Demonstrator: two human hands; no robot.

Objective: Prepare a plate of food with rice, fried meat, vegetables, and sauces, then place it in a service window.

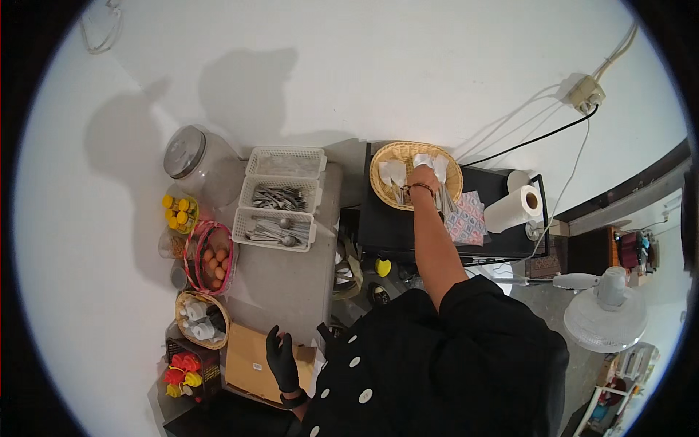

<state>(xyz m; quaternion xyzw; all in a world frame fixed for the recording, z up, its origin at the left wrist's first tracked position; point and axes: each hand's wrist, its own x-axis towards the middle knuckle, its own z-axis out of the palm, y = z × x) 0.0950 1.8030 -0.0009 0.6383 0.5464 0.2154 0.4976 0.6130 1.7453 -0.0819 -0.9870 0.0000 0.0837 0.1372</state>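
Note:
My right hand (424, 178), bare with a beaded bracelet at the wrist, reaches into an oval wicker basket (378, 188). White paper sleeves (392, 170) with metal cutlery sticking out lie in the basket on both sides of the hand. Its fingertips meet a white sleeve (422, 159); whether they grip it is hidden. My left hand (282, 363) wears a black glove and is raised over a cardboard box (246, 363), fingers apart and holding nothing visible.
White plastic baskets (312, 232) hold forks and spoons on the grey table (273, 273). Eggs (217, 265) fill a pink-rimmed basket beside a large lidded jar (215, 169). A paper towel roll (510, 210) and patterned packet (467, 218) lie on the black table (385, 235). A fan (606, 311) stands right.

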